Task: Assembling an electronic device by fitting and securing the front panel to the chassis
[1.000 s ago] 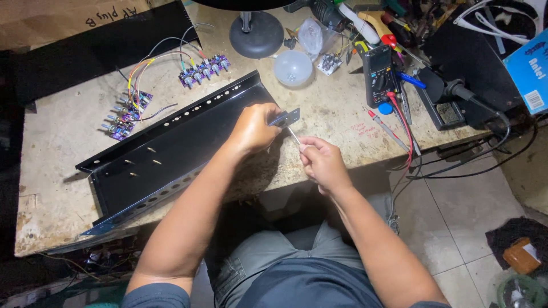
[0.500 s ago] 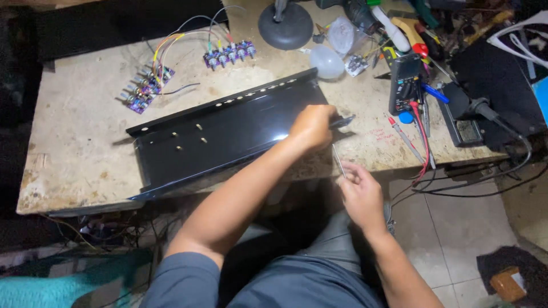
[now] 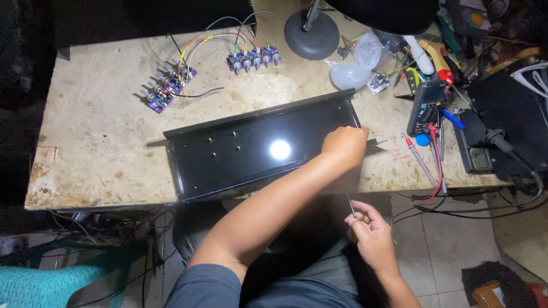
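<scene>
Over workbench [image 3: 103, 159], left hand [image 3: 344, 145] grips panel [image 3: 257, 149].

Right hand [image 3: 372, 235] dropped from the panel [image 3: 257, 148] to the lap (thin tool pinched), head view shifted.

Single head-worn view, looking steeply down over the near edge of the workbench [image 3: 85, 142] from close above. Frame takes in both forearms, the lap, and tiled floor [image 3: 434, 256] at right.
</scene>
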